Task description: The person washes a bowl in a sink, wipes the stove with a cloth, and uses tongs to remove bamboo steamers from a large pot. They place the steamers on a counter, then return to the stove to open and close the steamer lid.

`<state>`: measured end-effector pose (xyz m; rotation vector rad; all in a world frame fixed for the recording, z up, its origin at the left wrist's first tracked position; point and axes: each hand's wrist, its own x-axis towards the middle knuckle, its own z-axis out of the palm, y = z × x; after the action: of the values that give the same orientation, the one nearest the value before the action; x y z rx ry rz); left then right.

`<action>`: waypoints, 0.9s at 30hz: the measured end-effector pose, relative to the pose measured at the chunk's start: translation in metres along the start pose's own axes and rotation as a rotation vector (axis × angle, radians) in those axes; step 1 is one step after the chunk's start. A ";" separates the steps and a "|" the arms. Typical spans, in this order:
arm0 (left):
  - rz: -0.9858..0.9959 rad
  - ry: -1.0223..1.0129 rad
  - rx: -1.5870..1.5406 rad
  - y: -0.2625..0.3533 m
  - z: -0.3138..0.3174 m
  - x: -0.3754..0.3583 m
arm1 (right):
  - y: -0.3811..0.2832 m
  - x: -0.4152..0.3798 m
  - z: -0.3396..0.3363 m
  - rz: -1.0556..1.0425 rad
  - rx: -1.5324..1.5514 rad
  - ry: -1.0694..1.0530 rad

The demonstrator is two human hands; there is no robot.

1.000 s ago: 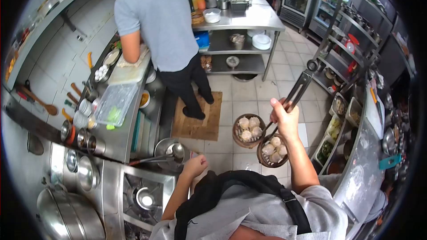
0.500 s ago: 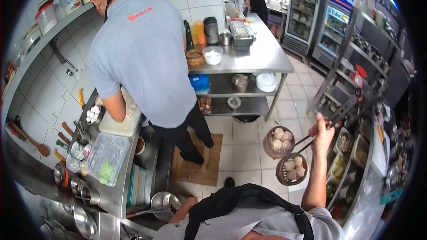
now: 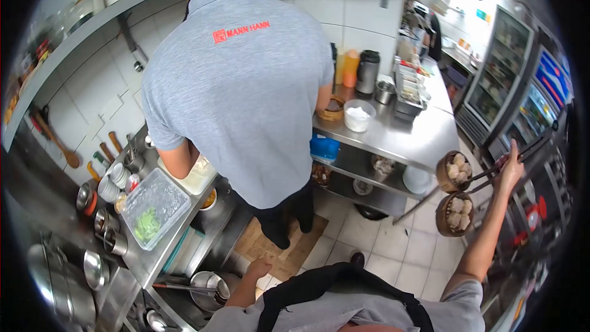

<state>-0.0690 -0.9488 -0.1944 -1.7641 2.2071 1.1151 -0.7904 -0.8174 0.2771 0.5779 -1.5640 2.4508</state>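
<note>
My right hand (image 3: pixel 509 171) is held out at the right, wrapped around long dark metal tongs (image 3: pixel 482 178), with a finger stretched along them. At the far end of the tongs hang two small round bamboo steamers side by side, an upper steamer (image 3: pixel 440 178) and a lower steamer (image 3: pixel 440 221). Several pale dumplings (image 3: pixel 458 168) sit in each. My left hand (image 3: pixel 259 268) is low in front of me with its fingers curled in, and no object shows in it. A metal pot (image 3: pixel 200 295) with ladle handles lies below and left of it.
A co-worker in a grey shirt (image 3: pixel 246 98) stands close ahead, bent over the left counter. A steel table (image 3: pixel 393 138) carries a white tub (image 3: pixel 358 117) and bottles. On the left counter is a plastic container (image 3: pixel 157 203) with greens. Metal shelves (image 3: pixel 541 227) flank the right.
My view has turned left and come closer to the co-worker. My right hand carries the steamers beside the steel table's corner. My left hand has come further into view.
</note>
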 end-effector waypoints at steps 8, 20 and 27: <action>-0.447 0.048 0.012 0.011 0.126 -0.035 | 0.152 0.214 0.103 -0.066 -0.101 0.003; -0.544 0.178 -0.179 0.145 0.137 -0.043 | 0.359 0.310 0.197 -0.066 -0.628 -0.030; -0.654 0.118 -0.179 0.180 0.154 -0.069 | 0.332 0.256 0.230 -0.132 -0.408 -0.146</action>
<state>-0.2589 -0.7915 -0.1861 -2.4150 1.4058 1.0761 -1.0867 -1.1825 0.1923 0.7654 -1.9408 1.9520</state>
